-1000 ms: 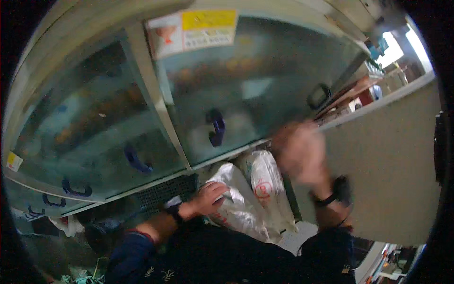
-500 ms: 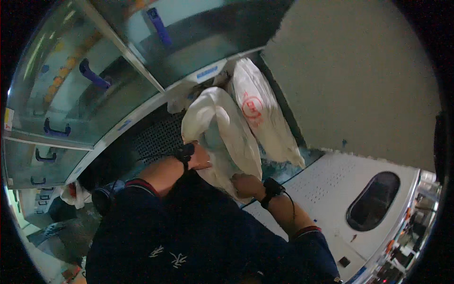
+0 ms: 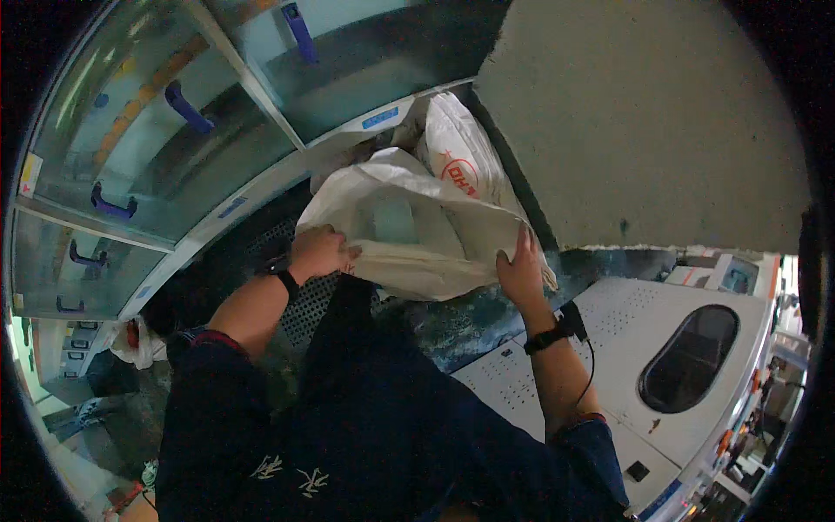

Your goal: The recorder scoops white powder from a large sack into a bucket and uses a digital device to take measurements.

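A large white woven sack [image 3: 417,277] is spread wide before me, its mouth facing up toward me. On its left rim the fingers of my left hand [image 3: 320,252] are curled, gripping the edge. My right hand [image 3: 522,268] pinches the rim at the right side, forearm reaching upward. Within the mouth a pale greenish patch shows; I cannot tell what it is. Behind it, a second white sack [image 3: 487,155] with a red print leans by the wall, its lower part hidden by the first.
Glass-panelled cabinet doors [image 3: 165,148] with blue handles [image 3: 187,109] line the left. A rough grey wall [image 3: 644,130] rises at the right. Below it stands a white machine housing [image 3: 600,339] with an oval dark window [image 3: 691,358]. A black perforated mat [image 3: 309,309] lies underfoot.
My hands have moved apart, the right one outward and up, the left one slightly left and up. The sack's mouth has been stretched from a narrow upright loop into a wide opening.
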A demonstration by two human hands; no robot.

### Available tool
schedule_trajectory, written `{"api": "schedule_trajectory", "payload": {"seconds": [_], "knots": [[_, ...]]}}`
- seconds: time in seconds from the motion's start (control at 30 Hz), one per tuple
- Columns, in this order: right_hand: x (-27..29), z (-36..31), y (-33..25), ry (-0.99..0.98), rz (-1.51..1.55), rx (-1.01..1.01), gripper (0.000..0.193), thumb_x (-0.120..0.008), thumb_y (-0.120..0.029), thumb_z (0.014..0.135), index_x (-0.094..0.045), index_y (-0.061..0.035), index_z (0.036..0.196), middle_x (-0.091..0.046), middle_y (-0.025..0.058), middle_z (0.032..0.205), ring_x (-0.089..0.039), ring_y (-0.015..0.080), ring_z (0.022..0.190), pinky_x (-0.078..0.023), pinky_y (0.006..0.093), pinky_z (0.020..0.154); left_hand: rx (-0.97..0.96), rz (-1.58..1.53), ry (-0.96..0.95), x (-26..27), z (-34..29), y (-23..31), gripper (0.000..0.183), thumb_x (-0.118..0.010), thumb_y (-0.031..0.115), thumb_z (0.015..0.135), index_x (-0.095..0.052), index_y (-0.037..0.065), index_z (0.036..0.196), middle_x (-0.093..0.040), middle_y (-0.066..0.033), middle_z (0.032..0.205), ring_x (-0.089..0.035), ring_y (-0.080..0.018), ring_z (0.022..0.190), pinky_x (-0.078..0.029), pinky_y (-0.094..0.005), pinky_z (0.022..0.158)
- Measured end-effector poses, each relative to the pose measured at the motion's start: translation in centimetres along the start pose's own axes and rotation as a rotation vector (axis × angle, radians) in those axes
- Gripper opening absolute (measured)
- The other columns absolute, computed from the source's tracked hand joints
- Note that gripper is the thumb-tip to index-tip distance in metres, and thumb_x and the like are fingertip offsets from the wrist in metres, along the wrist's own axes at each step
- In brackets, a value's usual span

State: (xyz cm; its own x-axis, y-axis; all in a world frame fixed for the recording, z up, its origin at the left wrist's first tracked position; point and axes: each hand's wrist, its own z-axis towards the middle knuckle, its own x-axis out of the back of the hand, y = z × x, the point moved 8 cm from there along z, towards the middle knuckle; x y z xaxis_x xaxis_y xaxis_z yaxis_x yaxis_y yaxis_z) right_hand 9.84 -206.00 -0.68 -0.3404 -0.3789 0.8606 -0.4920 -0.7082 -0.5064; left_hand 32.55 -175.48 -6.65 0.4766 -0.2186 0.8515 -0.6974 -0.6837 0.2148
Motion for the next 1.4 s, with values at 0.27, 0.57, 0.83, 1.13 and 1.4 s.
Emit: {"api": "schedule_trajectory", "payload": {"seconds": [0.27,0.57,0.83,1.13,1.4], "knots": [[-12.2,2.6,-10.1,-0.629,-0.093,0.288,0.043,-0.054,-0.016,0.093,-0.052,-0.0051,0.135,-0.068,0.0222,0.105,-0.063,0.0393,0.107,-0.050,0.0470,0.094,-0.107,-0.387,0.425,3.0,1.9,0.4,0.051,-0.069,0.025,0.084,-0.055,0.003,0.128,-0.060,-0.0203,0.124,-0.057,-0.0382,0.117,-0.046,-0.0461,0.098],[-14.9,15.3,-15.2,-0.224,-0.154,0.541,0.050,-0.056,-0.010,0.084,-0.053,-0.0073,0.133,-0.059,0.0187,0.128,-0.064,0.0323,0.108,-0.053,0.0466,0.091,0.046,-0.387,0.530,3.7,8.0,-2.8,0.082,-0.080,0.016,0.072,-0.039,0.010,0.143,-0.038,-0.0179,0.148,-0.043,-0.0441,0.131,-0.041,-0.0502,0.107],[-25.0,19.5,-8.5,-0.197,-0.110,0.656,0.047,-0.051,-0.007,0.086,-0.053,-0.0021,0.132,-0.061,0.0176,0.123,-0.063,0.0340,0.110,-0.051,0.0409,0.098,0.210,-0.490,0.353,-1.4,16.5,-5.4,0.095,-0.088,0.030,0.065,-0.038,0.005,0.142,-0.039,-0.0210,0.143,-0.039,-0.0408,0.134,-0.040,-0.0472,0.108],[-30.5,21.1,-10.8,-0.550,-0.374,0.570,0.041,-0.052,-0.010,0.085,-0.059,0.0060,0.121,-0.065,0.0201,0.110,-0.060,0.0351,0.115,-0.050,0.0369,0.096,0.096,-0.394,0.306,-9.0,18.4,-12.1,0.045,-0.077,0.031,0.077,-0.062,0.003,0.109,-0.063,-0.0184,0.108,-0.062,-0.0386,0.101,-0.051,-0.0441,0.089],[-29.1,20.2,-3.4,-0.642,0.720,-0.466,0.043,-0.051,-0.008,0.087,-0.059,-0.0020,0.128,-0.062,0.0211,0.127,-0.060,0.0318,0.116,-0.045,0.0352,0.100,0.230,-2.101,0.060,-7.5,17.0,-10.7,0.021,-0.055,0.015,0.097,-0.059,0.004,0.114,-0.066,-0.0077,0.111,-0.063,-0.0203,0.105,-0.050,-0.0353,0.094]]}}
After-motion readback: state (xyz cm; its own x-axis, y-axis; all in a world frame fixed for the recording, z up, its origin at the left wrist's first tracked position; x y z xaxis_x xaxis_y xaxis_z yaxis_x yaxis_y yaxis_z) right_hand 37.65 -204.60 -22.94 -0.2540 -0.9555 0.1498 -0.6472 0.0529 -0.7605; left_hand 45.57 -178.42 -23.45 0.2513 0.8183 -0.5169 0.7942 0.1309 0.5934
